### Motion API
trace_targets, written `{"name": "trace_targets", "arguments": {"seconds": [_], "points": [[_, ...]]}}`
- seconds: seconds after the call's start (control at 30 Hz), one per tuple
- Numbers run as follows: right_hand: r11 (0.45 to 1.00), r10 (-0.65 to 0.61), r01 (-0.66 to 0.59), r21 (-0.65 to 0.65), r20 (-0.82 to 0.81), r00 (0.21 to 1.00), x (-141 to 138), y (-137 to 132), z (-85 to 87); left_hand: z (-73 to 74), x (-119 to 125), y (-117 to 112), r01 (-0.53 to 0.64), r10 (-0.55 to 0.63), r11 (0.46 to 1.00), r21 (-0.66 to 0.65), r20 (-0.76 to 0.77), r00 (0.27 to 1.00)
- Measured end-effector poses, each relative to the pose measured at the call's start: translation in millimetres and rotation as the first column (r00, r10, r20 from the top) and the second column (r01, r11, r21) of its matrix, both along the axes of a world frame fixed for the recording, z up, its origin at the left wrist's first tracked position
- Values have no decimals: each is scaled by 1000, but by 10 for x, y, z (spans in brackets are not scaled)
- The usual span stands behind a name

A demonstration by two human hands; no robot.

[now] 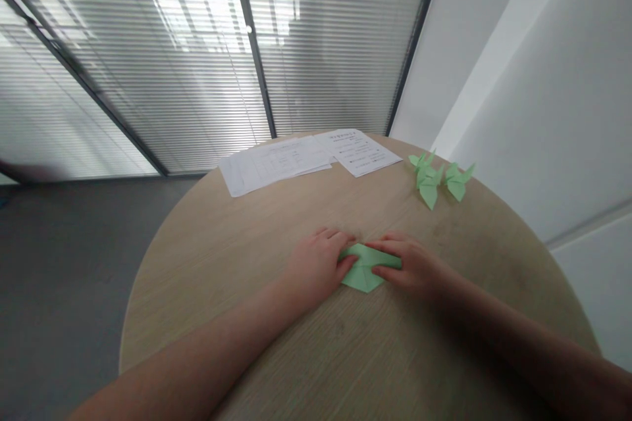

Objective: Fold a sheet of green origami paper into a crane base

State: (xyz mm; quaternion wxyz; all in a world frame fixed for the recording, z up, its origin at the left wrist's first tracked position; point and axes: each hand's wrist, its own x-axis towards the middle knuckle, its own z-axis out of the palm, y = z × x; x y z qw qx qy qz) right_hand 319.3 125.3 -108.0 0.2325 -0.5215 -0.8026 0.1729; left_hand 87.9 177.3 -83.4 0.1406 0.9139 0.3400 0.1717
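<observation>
A partly folded sheet of light green origami paper (364, 276) lies on the round wooden table, with crease lines across it and a point toward me. My left hand (323, 263) grips its left end, thumb on top and fingers along the far side. At the right end, my right hand (407, 263) pinches the paper between thumb and fingers, its index finger running along the upper edge. Both hands rest low at the tabletop, and they cover the two ends of the paper.
Several folded green paper cranes (428, 177) stand at the table's back right. Printed white sheets (276, 163) lie at the far edge, another printed page (358, 151) beside them. Behind the table (207, 263) are glass panels with blinds (326, 46) and a white wall (557, 112).
</observation>
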Motion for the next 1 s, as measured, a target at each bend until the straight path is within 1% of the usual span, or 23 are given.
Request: {"name": "trace_targets", "arguments": {"seconds": [0.1,0.23,0.37,0.5,0.6,0.7,0.77,0.87,0.93,1.0], "points": [[1000,0,-1,-28,-7,1000,-4,-10,19,-8,26,6,-15,14,999,-28,-30,999],[998,-6,4,-65,-30,1000,-29,-30,49,-4,38,-7,24,-26,997,-67,-36,999],[999,-45,44,-25,-24,999,-85,-42,63,5,34,-35,31,-35,994,-105,-39,999],[1000,-28,28,-5,-27,999,-113,-53,71,8,23,-41,35,-40,993,-115,-41,998],[1000,-14,14,8,-34,999,-115,-62,75,-5,12,-38,59,-60,992,-114,-3,998],[999,-16,19,47,-71,997,-126,-66,65,-27,6,-47,86,-81,990,-115,44,996],[997,21,-14,74,-100,995,-135,-68,54,-39,7,-62,88,-80,990,-108,77,994],[986,128,-113,126,-114,985,-129,-81,46,-44,3,-82,80,-66,991,-108,126,990],[973,187,-173,155,-78,979,-110,-97,55,-30,-8,-85,81,-66,990,-113,131,989],[960,236,-228,165,-32,971,-87,-114,74,4,-29,-84,102,-92,989,-108,94,991]]}}
